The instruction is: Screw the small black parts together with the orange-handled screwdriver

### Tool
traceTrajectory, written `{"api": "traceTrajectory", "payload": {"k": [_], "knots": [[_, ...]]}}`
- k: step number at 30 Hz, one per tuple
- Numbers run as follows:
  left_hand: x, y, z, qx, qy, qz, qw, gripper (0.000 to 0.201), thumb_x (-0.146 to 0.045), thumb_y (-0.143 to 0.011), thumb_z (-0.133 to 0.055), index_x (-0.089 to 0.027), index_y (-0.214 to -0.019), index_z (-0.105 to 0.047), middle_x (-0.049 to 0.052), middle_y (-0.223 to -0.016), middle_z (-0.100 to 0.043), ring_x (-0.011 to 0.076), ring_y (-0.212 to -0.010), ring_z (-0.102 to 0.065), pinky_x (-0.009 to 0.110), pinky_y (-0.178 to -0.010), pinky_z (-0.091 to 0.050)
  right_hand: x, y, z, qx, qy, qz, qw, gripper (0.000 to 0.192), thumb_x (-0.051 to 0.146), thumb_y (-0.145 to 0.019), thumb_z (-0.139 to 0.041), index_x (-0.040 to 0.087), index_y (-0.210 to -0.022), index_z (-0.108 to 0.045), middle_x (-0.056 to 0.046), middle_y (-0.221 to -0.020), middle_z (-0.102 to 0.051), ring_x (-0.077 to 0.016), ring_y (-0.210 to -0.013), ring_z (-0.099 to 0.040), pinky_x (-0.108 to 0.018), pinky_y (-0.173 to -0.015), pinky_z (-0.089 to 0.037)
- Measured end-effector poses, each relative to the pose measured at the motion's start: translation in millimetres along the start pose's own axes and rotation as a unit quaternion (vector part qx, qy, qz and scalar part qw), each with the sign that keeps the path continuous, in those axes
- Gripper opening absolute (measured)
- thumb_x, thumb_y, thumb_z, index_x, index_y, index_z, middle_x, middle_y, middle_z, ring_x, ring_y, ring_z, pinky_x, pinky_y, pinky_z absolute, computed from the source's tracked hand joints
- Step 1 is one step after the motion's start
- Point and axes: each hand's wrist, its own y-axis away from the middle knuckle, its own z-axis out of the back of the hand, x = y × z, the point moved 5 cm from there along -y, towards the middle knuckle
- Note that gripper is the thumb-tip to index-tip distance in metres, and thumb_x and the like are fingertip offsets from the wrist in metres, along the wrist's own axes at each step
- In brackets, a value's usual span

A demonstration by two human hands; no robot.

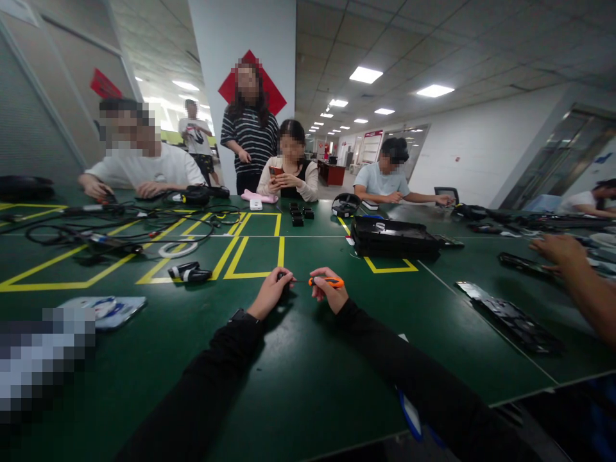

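My right hand (330, 292) pinches the orange-handled screwdriver (326, 281) just above the green table (298, 385); my left hand (274, 292) closes on its thin shaft end. It looks light, stiff and slim; the rubbery handle seems the best grip.

left hand (272, 294) hides small dark item | screwdriver (326, 281) tip unclear
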Motion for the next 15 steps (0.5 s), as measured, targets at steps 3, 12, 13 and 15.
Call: {"api": "traceTrajectory", "payload": {"k": [3,12,13,15], "knots": [[-0.1,0.0,-0.4,0.000,0.003,0.002,1.000,0.030,-0.046,-0.070,-0.052,-0.018,-0.081,-0.052,0.003,-0.078,-0.062,0.0135,-0.066,-0.058,0.025,-0.061,-0.042,-0.4,-0.7,1.1,0.004,0.013,0.016,1.000,0.015,0.027,-0.070,-0.054,0.017,-0.081,-0.055,0.004,-0.053,-0.052,-0.0062,-0.039,-0.043,-0.018,-0.038,-0.034],[-0.1,-1.2,-1.3,-0.004,0.021,-0.005,1.000,0.031,-0.046,-0.068,-0.055,-0.017,-0.079,-0.052,0.002,-0.075,-0.061,0.0136,-0.064,-0.057,0.026,-0.061,-0.043,1.0,-0.8,1.4,-0.004,-0.004,0.012,1.000,0.025,0.035,-0.077,-0.047,0.016,-0.088,-0.059,0.002,-0.055,-0.052,-0.0061,-0.041,-0.043,-0.018,-0.039,-0.034],[-0.1,-1.0,-1.0,-0.006,0.022,-0.006,1.000,0.031,-0.046,-0.068,-0.055,-0.017,-0.079,-0.052,0.002,-0.075,-0.061,0.0137,-0.064,-0.058,0.026,-0.061,-0.043,0.2,-1.1,2.0,-0.011,-0.007,0.009,1.000,0.025,0.035,-0.077,-0.047,0.016,-0.090,-0.058,0.003,-0.054,-0.053,-0.0059,-0.039,-0.042,-0.018,-0.038,-0.033],[0.1,-0.6,-0.7,-0.007,0.020,-0.006,1.000,0.031,-0.046,-0.068,-0.055,-0.017,-0.080,-0.052,0.002,-0.076,-0.061,0.0137,-0.064,-0.058,0.026,-0.061,-0.043,-1.5,-2.0,3.1,-0.019,-0.004,0.007,1.000,0.021,0.032,-0.075,-0.050,0.017,-0.087,-0.056,0.003,-0.052,-0.053,-0.0058,-0.037,-0.042,-0.017,-0.037,-0.032]]}}
